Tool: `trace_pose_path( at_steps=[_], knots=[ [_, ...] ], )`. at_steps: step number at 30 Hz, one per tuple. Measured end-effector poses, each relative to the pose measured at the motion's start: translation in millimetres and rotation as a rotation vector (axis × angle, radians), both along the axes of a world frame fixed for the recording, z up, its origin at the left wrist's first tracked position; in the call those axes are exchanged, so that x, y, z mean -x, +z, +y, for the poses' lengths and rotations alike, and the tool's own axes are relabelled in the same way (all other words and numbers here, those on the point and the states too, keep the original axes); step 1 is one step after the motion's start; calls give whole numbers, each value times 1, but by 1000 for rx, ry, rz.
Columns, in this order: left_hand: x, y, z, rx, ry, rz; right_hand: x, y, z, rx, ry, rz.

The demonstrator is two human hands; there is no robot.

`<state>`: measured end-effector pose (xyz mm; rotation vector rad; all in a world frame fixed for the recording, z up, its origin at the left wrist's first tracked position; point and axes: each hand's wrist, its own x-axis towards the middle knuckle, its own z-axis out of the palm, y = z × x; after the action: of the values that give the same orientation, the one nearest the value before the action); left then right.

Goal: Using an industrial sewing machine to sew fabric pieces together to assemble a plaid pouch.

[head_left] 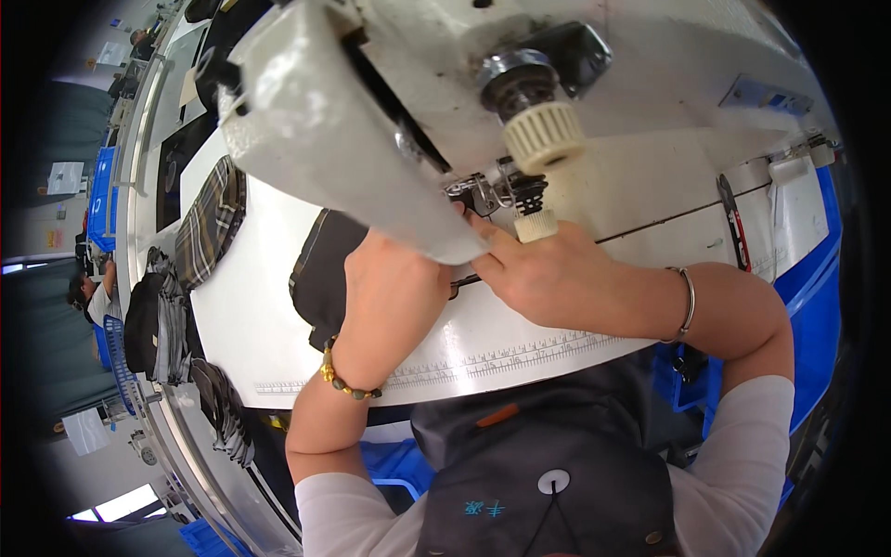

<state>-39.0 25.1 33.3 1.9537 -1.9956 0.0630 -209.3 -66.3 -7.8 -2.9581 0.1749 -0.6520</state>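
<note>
Cloth (320, 265), dark with a narrow plaid edge, lies in the head view on the white worktop (264, 311), showing to the left of the left hand (394, 283) and running under it. The right hand (548, 274) sits close beside, fingers bent toward the presser foot (473, 193). Both hands are curled inward, but the sewing machine (316, 139) hangs over the left fingers and the right fingertips are small and partly covered, so I cannot tell whether either grips the cloth. A small cream knob (535, 226) stands right above the right hand, a larger knob (543, 137) beyond it. Farther left of the hands are a plaid piece (213, 223) and a stack of folded pieces (167, 325). To their right lie a slim red-and-black tool (736, 223) and a blue bin (812, 297). Ruler markings (520, 357) run between the hands and the dark apron (575, 464).
</note>
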Motion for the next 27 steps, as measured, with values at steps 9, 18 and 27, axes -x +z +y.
trace_pose_path(
  at_steps=[9, 18, 27],
  knots=[
    [0, -5, -4, -69, -19, 185, -1, -2, 0, 28, 14, -53],
    [6, -6, 1, -127, 8, 230, 1, -2, 0, 8, 39, -18],
    [11, -6, -4, -102, -2, 216, 2, -4, -5, 51, -19, -80]
  ],
)
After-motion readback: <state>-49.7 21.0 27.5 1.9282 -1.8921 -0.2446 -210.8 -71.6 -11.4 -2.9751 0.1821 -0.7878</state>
